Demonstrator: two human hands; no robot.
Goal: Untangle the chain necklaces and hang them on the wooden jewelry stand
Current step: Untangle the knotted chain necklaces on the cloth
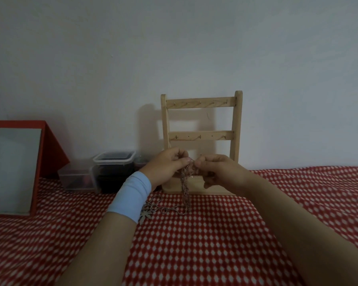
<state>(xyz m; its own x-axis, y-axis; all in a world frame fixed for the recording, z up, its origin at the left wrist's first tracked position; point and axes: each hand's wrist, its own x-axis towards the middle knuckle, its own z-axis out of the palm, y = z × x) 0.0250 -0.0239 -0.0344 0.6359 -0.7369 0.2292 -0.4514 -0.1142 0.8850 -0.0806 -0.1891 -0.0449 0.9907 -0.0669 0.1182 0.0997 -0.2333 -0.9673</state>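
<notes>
The step right now looks like untangling. Nothing hangs on the stand (202, 135) yet; its little hooks on the top bar and the middle bar are all bare.

Both hands are held up close together in front of the stand, above the cloth (215, 244). The left hand (167, 168) has a blue band (130, 196) on its wrist. Its thumb and first finger are pressed together, pinching the chains (184, 188) at the top. The right hand (219, 172) pinches the same bunch just beside it, finger and thumb pressed together too. Its other fingers are curled in.

The chains hang down from the pinch in one twisted bunch. The low end lies on the cloth, near the front of the stand's base. It trails off toward the left wrist, where a shiny star-shaped charm (145, 216) lies on the cloth, half hidden by the band. I cannot tell how many chains there are, or where the knot is.

Next, I think the hands need to pull one chain gently away from the others. Tugging hard could make the knot tighter. Once one chain is free, it can go up on a hook.

Some plastic tubs (112, 172) and a red box (52, 149) sit at the back left of the cloth, well apart from the hands.
</notes>
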